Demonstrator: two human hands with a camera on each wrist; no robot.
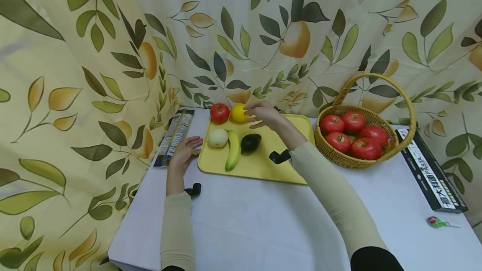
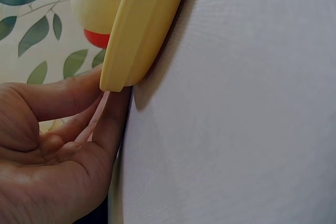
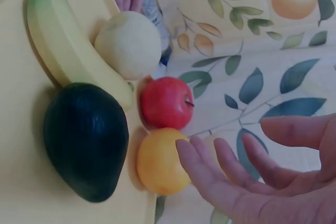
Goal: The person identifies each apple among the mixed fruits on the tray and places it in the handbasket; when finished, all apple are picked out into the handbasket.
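At the left edge of the yellow tray (image 1: 271, 170), my left hand (image 1: 184, 152) pinches the rim, thumb above and fingers low by the table in the left wrist view. My right hand (image 1: 264, 115) is spread with nothing in it, above the tray's back part. Its fingertips overlap a round yellow-orange fruit (image 3: 163, 161) in the right wrist view. Beside that fruit sits a red apple (image 1: 220, 113). In front of them are a round pale fruit (image 1: 218, 137), a banana (image 1: 233, 150) and a dark green avocado (image 1: 250, 143).
A wicker basket (image 1: 339, 159) with a tall handle holds several red fruits right of the tray. Beside it lie a black box (image 1: 433, 175) and a small lollipop (image 1: 437, 221). Packages (image 1: 174, 137) lie at the left; a leaf-patterned curtain (image 1: 241, 32) hangs behind.
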